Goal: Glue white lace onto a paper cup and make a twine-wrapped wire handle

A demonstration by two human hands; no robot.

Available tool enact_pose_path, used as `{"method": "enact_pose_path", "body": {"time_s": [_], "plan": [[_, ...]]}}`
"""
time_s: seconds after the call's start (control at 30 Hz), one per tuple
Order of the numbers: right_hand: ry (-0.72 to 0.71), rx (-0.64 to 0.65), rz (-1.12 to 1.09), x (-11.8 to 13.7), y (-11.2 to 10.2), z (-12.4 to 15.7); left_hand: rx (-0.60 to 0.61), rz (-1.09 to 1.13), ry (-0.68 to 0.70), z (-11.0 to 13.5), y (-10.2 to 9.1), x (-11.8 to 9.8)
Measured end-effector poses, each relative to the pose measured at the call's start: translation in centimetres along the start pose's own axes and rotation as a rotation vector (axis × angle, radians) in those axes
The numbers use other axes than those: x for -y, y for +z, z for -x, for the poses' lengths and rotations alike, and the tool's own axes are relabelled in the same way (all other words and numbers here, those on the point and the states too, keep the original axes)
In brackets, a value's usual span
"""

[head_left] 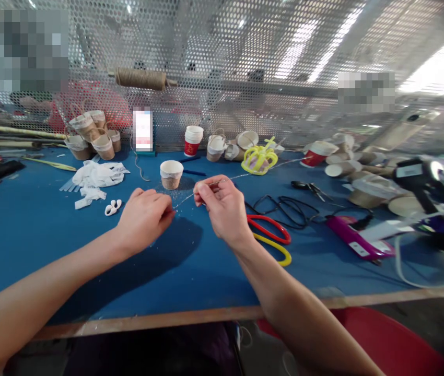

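Both my hands are raised over the blue table (30,224) and pinch a thin silvery wire (185,199) between them. My left hand (143,216) is closed on the wire's near end. My right hand (224,206) is closed on it a little farther along; from there the wire runs right toward the yellow crown-shaped piece (260,156). A small paper cup (171,174) wrapped in twine stands just behind my hands.
Red and yellow scissors (271,235) lie right of my right wrist, beside a black cable (284,209) and a pink glue gun (357,240). White scraps (94,180) lie left. Several cups (89,133) and a phone (142,130) line the mesh wall; a twine spool (140,78) hangs above.
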State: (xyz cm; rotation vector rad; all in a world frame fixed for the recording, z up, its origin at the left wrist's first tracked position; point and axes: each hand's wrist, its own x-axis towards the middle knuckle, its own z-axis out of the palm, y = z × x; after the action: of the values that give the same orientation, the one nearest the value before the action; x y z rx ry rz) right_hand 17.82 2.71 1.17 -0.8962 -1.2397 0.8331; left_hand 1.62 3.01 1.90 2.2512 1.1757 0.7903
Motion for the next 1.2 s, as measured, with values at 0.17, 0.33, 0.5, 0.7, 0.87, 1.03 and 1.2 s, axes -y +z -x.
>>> {"method": "enact_pose_path", "body": {"time_s": [0.17,0.33,0.5,0.7,0.87,1.03,1.2], "plan": [[0.003,0.001,-0.057,-0.2,0.0,-0.2,0.134,0.188,-0.072,-0.2,-0.5,0.1],[0.104,0.021,-0.308,0.2,-0.2,-0.6,0.575,1.186,-0.228,-0.5,-0.4,2.2],[0.127,0.042,-0.336,0.4,-0.2,-0.6,0.601,1.384,-0.199,-0.1,0.9,3.1],[0.157,0.068,-0.323,0.6,-0.1,-0.4,0.555,1.334,-0.179,-0.2,0.9,3.2],[0.181,0.109,-0.339,0.7,-0.1,-0.2,0.572,1.367,-0.175,-0.2,1.0,3.0],[0.169,0.109,-0.295,0.7,-0.1,-0.1,0.510,1.259,-0.148,-0.3,0.8,1.9],[0.031,0.007,-0.067,0.3,-0.1,-0.1,0.139,0.275,-0.012,-0.3,0.0,0.6]]}}
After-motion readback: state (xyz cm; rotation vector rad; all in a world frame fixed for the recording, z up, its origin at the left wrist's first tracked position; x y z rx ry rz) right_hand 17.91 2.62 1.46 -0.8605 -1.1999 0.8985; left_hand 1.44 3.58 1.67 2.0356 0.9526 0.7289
